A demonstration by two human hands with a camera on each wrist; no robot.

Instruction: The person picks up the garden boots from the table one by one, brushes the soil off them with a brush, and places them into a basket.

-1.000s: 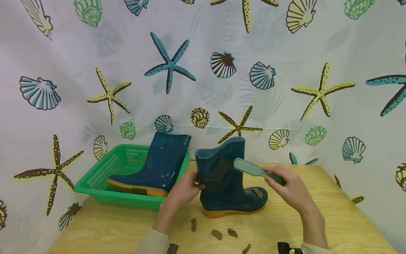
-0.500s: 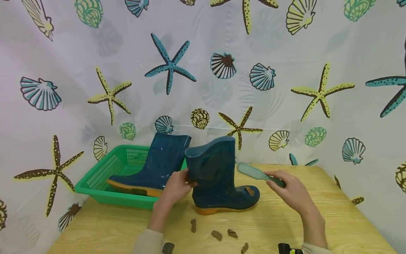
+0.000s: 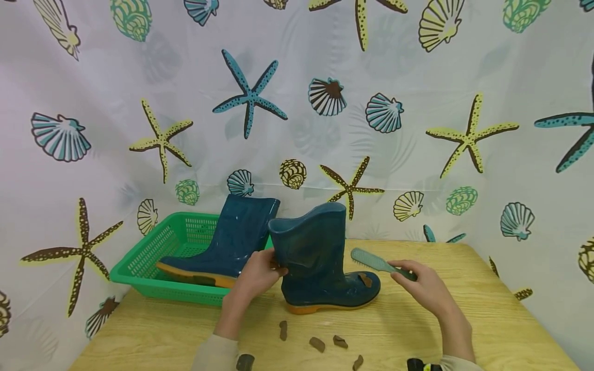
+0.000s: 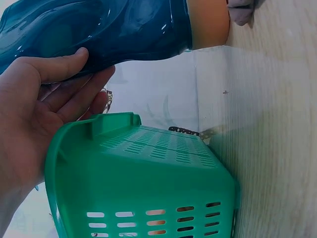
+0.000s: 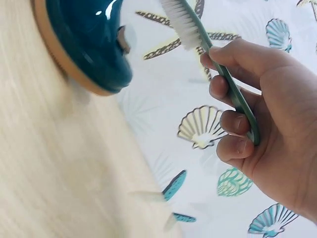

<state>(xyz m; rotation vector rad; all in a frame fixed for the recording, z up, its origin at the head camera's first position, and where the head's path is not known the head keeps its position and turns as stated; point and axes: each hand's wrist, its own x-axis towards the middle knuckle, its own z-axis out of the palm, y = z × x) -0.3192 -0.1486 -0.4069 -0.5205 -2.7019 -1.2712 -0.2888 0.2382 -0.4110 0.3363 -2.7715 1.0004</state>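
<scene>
A dark blue rubber boot (image 3: pixel 308 257) with an orange sole stands upright at the table, and a brown lump (image 3: pixel 365 280) lies on its toe. My left hand (image 3: pixel 260 270) grips the back of its shaft, thumb on the near side; the other fingers are partly hidden behind the boot in the left wrist view. In my right hand (image 3: pixel 424 286) is the handle of a green scrub brush (image 3: pixel 373 260) with white bristles. The brush is held apart from the boot, above the toe and to its right.
A green plastic basket (image 3: pixel 181 293) at the left holds a second blue boot (image 3: pixel 236 242). Several brown lumps, among them one flat piece (image 3: pixel 317 344), lie on the wooden table (image 3: pixel 487 309) in front. A patterned curtain (image 3: pixel 297 139) hangs behind.
The brush has come off the boot's shaft and moved right and down with my right hand. My left hand has shifted the boot a little to the left.
</scene>
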